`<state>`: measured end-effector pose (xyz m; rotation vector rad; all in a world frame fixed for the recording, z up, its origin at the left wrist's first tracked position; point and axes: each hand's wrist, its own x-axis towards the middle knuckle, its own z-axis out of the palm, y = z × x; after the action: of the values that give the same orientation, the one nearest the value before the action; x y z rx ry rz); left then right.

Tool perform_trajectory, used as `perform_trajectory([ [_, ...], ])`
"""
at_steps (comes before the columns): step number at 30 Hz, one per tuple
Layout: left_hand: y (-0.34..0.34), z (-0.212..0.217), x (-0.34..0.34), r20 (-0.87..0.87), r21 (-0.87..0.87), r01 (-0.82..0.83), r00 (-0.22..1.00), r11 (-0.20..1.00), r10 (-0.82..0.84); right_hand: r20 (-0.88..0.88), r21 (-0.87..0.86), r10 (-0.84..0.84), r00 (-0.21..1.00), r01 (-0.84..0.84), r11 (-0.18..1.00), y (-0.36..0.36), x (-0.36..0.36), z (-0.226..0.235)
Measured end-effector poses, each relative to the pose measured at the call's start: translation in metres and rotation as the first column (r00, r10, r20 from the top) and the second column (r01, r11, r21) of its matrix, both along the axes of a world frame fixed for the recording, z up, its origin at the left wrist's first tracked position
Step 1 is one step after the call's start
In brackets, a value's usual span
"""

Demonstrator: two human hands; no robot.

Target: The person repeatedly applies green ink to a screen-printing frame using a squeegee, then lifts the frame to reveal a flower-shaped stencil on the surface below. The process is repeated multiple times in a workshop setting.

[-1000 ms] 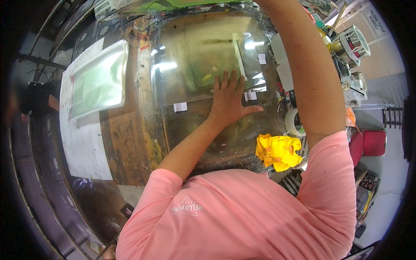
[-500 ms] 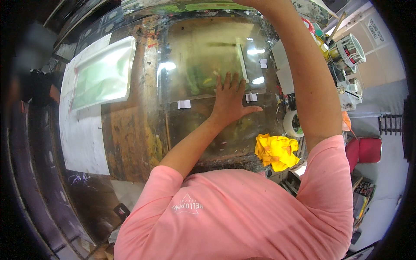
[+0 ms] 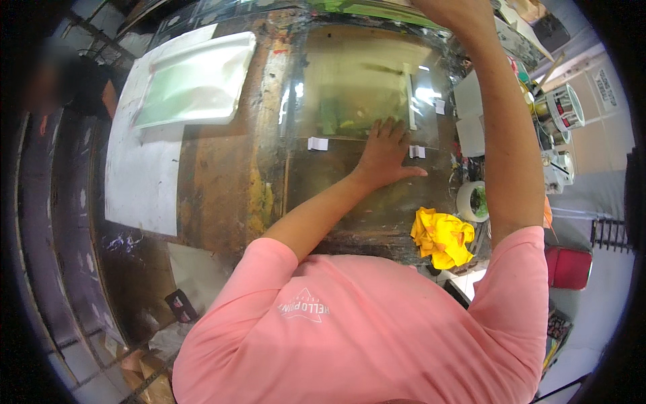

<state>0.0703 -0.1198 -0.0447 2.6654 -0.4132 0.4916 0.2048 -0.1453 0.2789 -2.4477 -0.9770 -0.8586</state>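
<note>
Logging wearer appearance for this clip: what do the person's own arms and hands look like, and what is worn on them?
Both hands are bare, with no gloves, rings or watch visible on the left hand; the right hand is cut off at the top edge. Short pink sleeves of a T-shirt end at the upper arms, leaving the forearms uncovered.

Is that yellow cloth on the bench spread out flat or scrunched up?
Scrunched up: the yellow cloth sits in a crumpled heap of folds at the bench's edge.
</note>
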Motion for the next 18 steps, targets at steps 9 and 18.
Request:
perform_trajectory([
  [9, 0.025, 0.050, -0.005, 0.024, -0.185, -0.177, 0.982, 0.967, 0.185, 0.138, 0.038, 0.045, 0.989, -0.050, 0.998, -0.003, 0.000, -0.007],
  [18, 0.161, 0.146, -0.044, -0.317, -0.785, -0.369, 0.929, 0.497, 0.189, -0.048, -0.222, 0.120, 0.992, -0.128, 0.967, -0.042, -0.053, -0.106],
])
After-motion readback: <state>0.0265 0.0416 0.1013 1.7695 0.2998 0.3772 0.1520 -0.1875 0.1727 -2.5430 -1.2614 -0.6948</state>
